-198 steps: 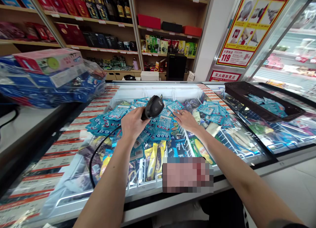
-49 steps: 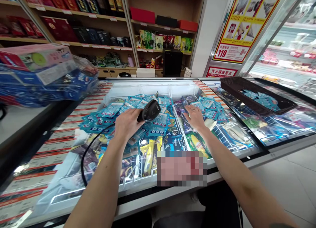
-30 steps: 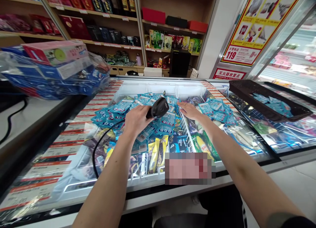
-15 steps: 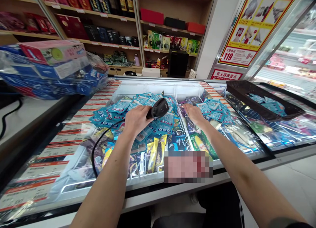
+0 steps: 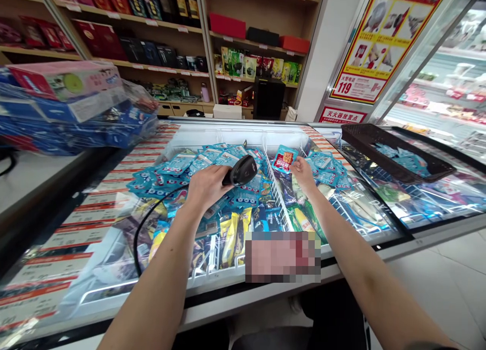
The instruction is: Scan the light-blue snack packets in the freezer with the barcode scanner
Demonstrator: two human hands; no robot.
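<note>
My left hand (image 5: pixel 208 186) is wrapped round a black barcode scanner (image 5: pixel 243 171), its head pointing right above a spread of blue snack packets (image 5: pixel 182 164). The scanner's black cable (image 5: pixel 141 229) loops down on the left. Between the fingertips of my right hand (image 5: pixel 302 173) is a single snack packet (image 5: pixel 284 159), its blue and red front with a food picture facing me. It hangs over the white wire divider (image 5: pixel 276 188). Close to the right of that hand lies a smaller pile of blue packets (image 5: pixel 331 169).
Under the glass of the chest freezer (image 5: pixel 212 284) lie yellow and green wrapped goods. A brown basket (image 5: pixel 395 155) with blue packets stands at the right. Plastic-wrapped boxes (image 5: pixel 68 104) sit at the left. Stocked shelves (image 5: pixel 167 67) stand behind.
My right hand has turned the packet up, so its printed front now shows. The left hand holds the scanner much as before. The view has shifted slightly.
</note>
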